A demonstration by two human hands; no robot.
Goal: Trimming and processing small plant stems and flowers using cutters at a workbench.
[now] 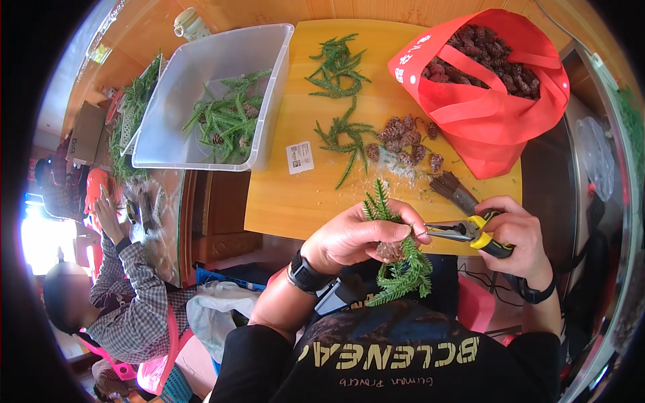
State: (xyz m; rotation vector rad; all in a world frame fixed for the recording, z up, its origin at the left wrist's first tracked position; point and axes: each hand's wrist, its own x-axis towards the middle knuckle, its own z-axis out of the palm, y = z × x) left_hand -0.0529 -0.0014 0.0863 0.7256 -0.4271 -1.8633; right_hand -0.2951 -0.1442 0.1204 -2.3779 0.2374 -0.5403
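My left hand [356, 234] is closed on a green artificial pine sprig [406, 274], pinched between thumb and fingers, with needles sticking out above and below. A brown pine cone [389, 252] sits against the sprig just under the fingers. In my right hand [519, 236] are long-nose pliers [481, 236] with yellow and black handles. Their metal jaws point left and reach the left fingertips. Whatever lies between the jaw tips is too small to make out. Both hands are held over the near edge of the yellow table [295, 208].
Loose pine cones [406, 138], a wire bundle [451, 191] and green sprigs [336, 67] lie beyond my hands. A red bag [470, 121] of cones stands right. At left is a clear bin [151, 151] of finished-looking sprigs; farther left a person [138, 295] sits working.
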